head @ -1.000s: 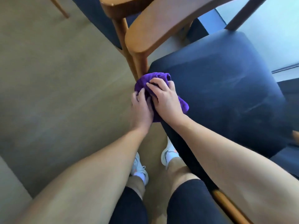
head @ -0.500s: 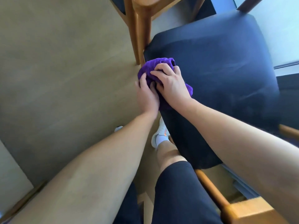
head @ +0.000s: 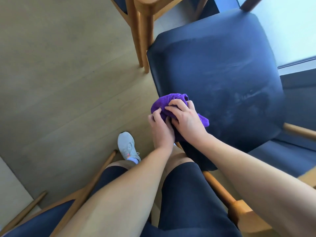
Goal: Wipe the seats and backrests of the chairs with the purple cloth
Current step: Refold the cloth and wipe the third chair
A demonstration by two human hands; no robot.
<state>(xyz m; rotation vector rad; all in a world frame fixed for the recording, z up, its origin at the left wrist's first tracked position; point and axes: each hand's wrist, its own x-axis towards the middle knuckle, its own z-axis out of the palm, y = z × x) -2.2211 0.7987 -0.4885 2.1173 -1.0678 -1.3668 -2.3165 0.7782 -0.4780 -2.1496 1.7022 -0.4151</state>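
Note:
A bunched purple cloth (head: 164,104) lies on the left front edge of a dark blue padded chair seat (head: 222,74). My right hand (head: 186,118) grips the cloth from above, fingers curled over it. My left hand (head: 160,129) holds the cloth's left side at the seat edge, fingertips tucked into the fabric. Faint streaks show on the seat to the right of the cloth. This chair's backrest is out of view.
The wooden legs of a second chair (head: 142,35) stand close behind the seat's left corner. A third chair with a blue seat (head: 39,219) is at the bottom left, another wooden frame (head: 246,218) at the bottom right. My white shoe (head: 128,146) rests on the wood floor (head: 59,74).
Both hands have drawn the cloth back along the seat's left edge toward the front corner. The view has tilted down, so more of the seat and my shoe show.

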